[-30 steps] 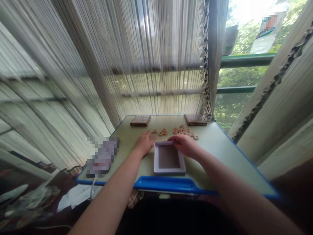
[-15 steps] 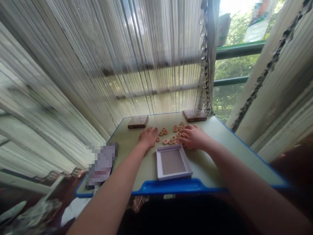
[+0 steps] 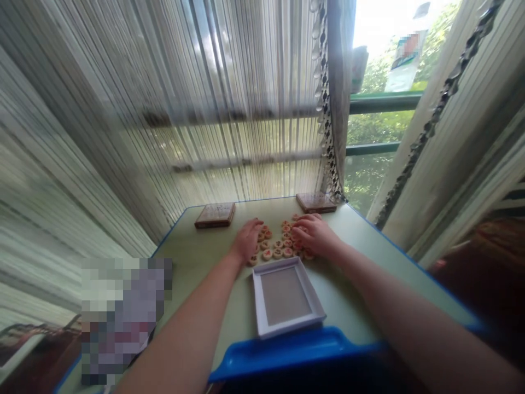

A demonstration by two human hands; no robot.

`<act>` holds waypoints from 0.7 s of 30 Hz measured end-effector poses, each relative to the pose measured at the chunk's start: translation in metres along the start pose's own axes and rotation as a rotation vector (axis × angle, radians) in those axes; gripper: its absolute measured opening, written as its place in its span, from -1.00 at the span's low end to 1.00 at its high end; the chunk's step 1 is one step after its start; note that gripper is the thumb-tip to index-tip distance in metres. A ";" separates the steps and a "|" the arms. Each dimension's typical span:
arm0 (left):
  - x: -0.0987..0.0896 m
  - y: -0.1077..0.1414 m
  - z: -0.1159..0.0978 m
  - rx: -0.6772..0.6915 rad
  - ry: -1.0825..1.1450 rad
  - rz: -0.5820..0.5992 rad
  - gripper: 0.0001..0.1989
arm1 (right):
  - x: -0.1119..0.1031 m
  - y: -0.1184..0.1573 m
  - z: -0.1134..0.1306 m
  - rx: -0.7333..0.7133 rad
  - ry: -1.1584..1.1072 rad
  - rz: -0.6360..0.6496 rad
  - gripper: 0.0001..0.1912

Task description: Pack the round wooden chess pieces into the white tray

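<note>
Several round wooden pieces with red or dark marks (image 3: 278,253) lie in a loose cluster on the pale green table (image 3: 348,306). My left hand (image 3: 246,239) rests at the cluster's left side, fingers extended and touching pieces there. On the other side my right hand (image 3: 314,232) lies over the right-hand pieces, its fingers spread and partly covering them. Neither hand grips a piece. Nearer to me sits a shallow white box (image 3: 287,298) with a grey-brown inside and nothing in it.
Two flat brown boxes stand at the far edge, one left (image 3: 215,215) and one right (image 3: 315,202). A blurred-out flat object (image 3: 131,323) lies at the left edge. A blue tray (image 3: 287,350) is at the front edge. String curtains (image 3: 246,82) hang behind.
The view has shifted, so the table appears lower and larger. My left hand has moved in against the left pieces, and the pieces sit closer together between my hands.
</note>
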State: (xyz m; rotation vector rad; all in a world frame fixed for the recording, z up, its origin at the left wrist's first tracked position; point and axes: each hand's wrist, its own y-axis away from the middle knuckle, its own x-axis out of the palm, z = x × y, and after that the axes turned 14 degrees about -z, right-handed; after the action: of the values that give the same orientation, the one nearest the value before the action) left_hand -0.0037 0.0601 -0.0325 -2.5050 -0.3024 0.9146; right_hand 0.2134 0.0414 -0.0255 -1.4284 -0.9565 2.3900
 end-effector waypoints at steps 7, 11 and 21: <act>0.002 -0.001 0.000 0.150 -0.106 0.142 -0.73 | -0.016 0.004 -0.025 0.354 0.348 0.076 -0.62; 0.001 0.000 0.000 0.134 -0.101 0.096 -0.75 | -0.015 0.004 -0.028 0.380 0.303 0.175 -0.65; -0.008 0.006 -0.007 0.301 -0.256 -0.039 -0.79 | -0.021 0.001 -0.013 0.387 0.147 0.083 -0.66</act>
State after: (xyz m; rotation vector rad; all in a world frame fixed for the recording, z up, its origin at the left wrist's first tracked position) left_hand -0.0053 0.0500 -0.0260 -2.1051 -0.2710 1.1727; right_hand 0.2357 0.0357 -0.0153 -1.4849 -0.3779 2.3205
